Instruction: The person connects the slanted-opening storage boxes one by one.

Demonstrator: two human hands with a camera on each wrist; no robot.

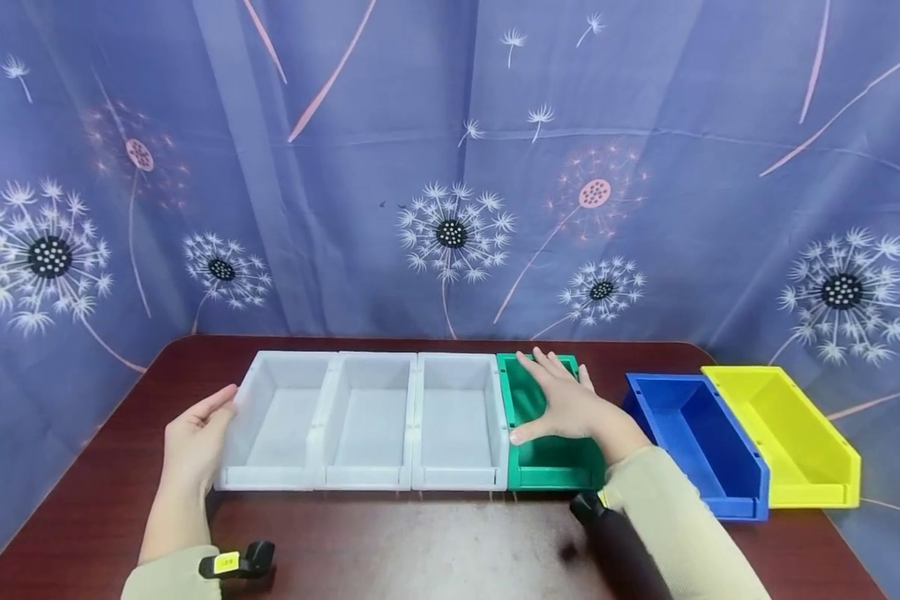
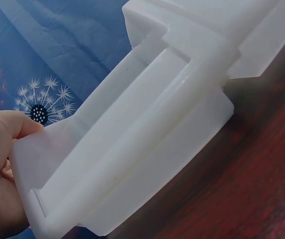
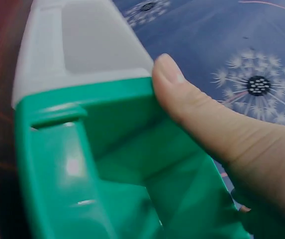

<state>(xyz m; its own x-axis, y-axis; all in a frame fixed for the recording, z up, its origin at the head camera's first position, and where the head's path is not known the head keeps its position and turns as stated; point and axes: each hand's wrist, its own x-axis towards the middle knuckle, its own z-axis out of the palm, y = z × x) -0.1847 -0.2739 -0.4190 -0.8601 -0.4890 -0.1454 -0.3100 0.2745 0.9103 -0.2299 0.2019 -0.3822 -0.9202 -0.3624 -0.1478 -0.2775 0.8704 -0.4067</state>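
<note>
Three white bins stand in a row: a left one (image 1: 285, 425), a middle one (image 1: 371, 429) and a right one (image 1: 457, 425). A green bin (image 1: 555, 473) adjoins the row's right end. My left hand (image 1: 198, 437) touches the outer side of the leftmost white bin, a fingertip at its edge in the left wrist view. Over the green bin my right hand (image 1: 566, 404) is spread, with the thumb (image 3: 182, 97) on the rim beside the white bin and the fingers reaching toward the far and right rims. All these bins look empty inside.
A blue bin (image 1: 693, 433) and a yellow bin (image 1: 783, 425) stand side by side at the right of the dark brown table (image 1: 390, 546). Behind the table's far edge hangs a blue curtain (image 1: 360, 192) with a dandelion print.
</note>
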